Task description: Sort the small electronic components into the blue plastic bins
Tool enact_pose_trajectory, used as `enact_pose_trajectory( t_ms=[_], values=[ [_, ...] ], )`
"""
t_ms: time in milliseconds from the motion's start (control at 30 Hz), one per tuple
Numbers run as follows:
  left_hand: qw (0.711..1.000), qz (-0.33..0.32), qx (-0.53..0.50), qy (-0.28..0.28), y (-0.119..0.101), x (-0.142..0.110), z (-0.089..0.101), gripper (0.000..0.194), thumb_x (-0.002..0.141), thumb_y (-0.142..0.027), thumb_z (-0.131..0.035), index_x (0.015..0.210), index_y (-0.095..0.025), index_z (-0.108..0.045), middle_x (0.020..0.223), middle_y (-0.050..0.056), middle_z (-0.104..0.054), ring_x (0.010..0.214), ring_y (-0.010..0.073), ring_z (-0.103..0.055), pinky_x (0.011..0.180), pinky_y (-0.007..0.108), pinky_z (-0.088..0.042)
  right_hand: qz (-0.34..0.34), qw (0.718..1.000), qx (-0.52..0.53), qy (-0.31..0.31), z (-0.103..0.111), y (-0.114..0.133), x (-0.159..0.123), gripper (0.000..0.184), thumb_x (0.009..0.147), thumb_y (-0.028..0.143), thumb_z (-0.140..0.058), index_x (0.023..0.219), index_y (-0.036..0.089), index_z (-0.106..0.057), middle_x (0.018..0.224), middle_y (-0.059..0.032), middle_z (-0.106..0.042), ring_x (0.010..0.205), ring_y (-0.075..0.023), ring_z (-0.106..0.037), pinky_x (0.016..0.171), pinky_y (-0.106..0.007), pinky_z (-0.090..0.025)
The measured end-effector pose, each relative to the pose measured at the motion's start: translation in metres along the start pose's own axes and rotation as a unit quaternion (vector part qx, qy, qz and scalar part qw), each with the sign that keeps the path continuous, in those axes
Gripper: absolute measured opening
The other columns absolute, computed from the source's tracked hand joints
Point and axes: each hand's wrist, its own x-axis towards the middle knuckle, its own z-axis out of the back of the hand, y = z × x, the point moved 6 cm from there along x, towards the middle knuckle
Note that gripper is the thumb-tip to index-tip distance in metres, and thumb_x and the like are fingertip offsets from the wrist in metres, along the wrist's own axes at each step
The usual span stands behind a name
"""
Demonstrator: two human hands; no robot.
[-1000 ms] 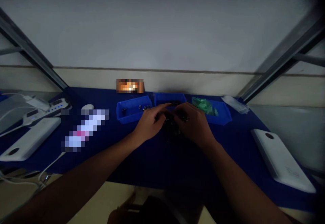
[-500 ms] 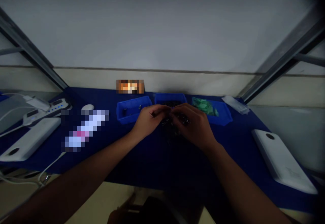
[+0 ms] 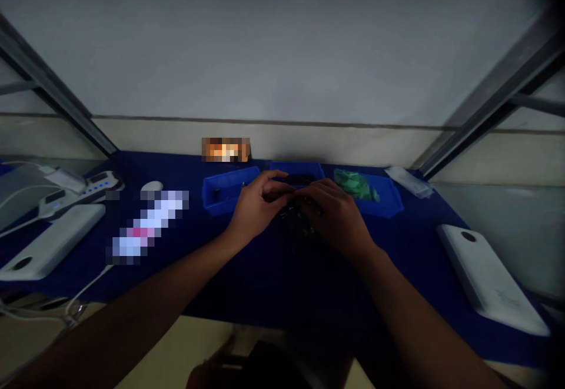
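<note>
My left hand (image 3: 260, 200) and my right hand (image 3: 333, 209) meet at the fingertips over the middle of the table. Both have their fingers pinched together; whatever lies between them is too small and dark to make out. Just below the fingers is a heap of small dark parts (image 3: 302, 224) with a few shiny bits. Behind the hands stands a blue bin (image 3: 296, 168) with dark contents. Beside my left hand is another blue bin (image 3: 225, 192) with a few small pieces in it. A third blue bin (image 3: 391, 198), right of my right hand, holds green plastic packets (image 3: 356, 184).
A white power bank (image 3: 494, 280) lies at the right and another (image 3: 55, 242) at the left, near a power strip (image 3: 83, 192) with cables. A blurred-out lit phone-like object (image 3: 148, 227) and a white mouse-like thing (image 3: 152, 189) lie left. A clear plastic bag (image 3: 409, 182) is back right.
My left hand has shifted slightly, its index finger now raised and stretched farther forward. My right hand's fingers have dipped a little and moved left.
</note>
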Motion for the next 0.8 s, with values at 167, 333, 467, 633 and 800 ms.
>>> enact_pose_trajectory(
  t_ms=[167, 333, 467, 633, 800],
  values=[
    [0.999, 0.010, -0.038, 0.020, 0.001, 0.000, -0.005, 0.044, 0.088, -0.024, -0.081, 0.126, -0.020, -0.060, 0.103, 0.006, -0.081, 0.100, 0.0212, -0.079, 0.095, 0.038, -0.061, -0.029, 1.000, -0.003, -0.011, -0.001, -0.003, -0.001, 0.019, 0.095, 0.011, -0.065, 0.109, 0.021, -0.072, 0.102, -0.0066, -0.076, 0.102, -0.0253, -0.068, 0.087, -0.037, -0.054],
    [0.999, 0.000, -0.030, 0.010, -0.001, -0.001, -0.005, 0.048, 0.092, -0.031, -0.078, 0.134, -0.021, -0.058, 0.120, 0.009, -0.077, 0.108, 0.0217, -0.076, 0.096, 0.037, -0.060, -0.073, 0.996, 0.015, -0.044, 0.004, -0.005, -0.001, 0.042, 0.092, 0.007, -0.061, 0.129, 0.026, -0.066, 0.113, -0.0059, -0.074, 0.100, -0.0233, -0.070, 0.089, -0.036, -0.055],
    [0.998, -0.004, 0.045, 0.038, -0.003, -0.005, -0.005, 0.040, 0.100, -0.034, -0.067, 0.139, -0.024, -0.063, 0.107, 0.006, -0.079, 0.097, 0.0202, -0.076, 0.089, 0.034, -0.060, -0.068, 0.996, 0.011, -0.056, 0.009, -0.002, 0.000, 0.038, 0.095, 0.008, -0.057, 0.125, 0.026, -0.071, 0.112, -0.0057, -0.073, 0.101, -0.0220, -0.070, 0.091, -0.036, -0.055],
    [0.994, -0.007, 0.059, 0.096, 0.000, -0.008, -0.013, 0.033, 0.104, -0.033, -0.059, 0.134, -0.026, -0.071, 0.124, 0.006, -0.078, 0.112, 0.0239, -0.075, 0.099, 0.040, -0.060, -0.092, 0.993, 0.010, -0.067, 0.011, -0.006, 0.000, 0.021, 0.093, 0.013, -0.065, 0.109, 0.023, -0.074, 0.104, -0.0054, -0.077, 0.094, -0.0228, -0.072, 0.088, -0.036, -0.056],
    [0.997, 0.015, 0.021, 0.072, 0.005, -0.005, -0.013, 0.031, 0.101, -0.034, -0.064, 0.128, -0.023, -0.074, 0.131, 0.007, -0.077, 0.118, 0.0248, -0.074, 0.105, 0.043, -0.059, -0.076, 0.995, 0.003, -0.061, 0.007, -0.007, -0.001, 0.012, 0.094, 0.017, -0.069, 0.102, 0.023, -0.076, 0.100, -0.0054, -0.076, 0.096, -0.0235, -0.072, 0.088, -0.037, -0.056]
  ],
)
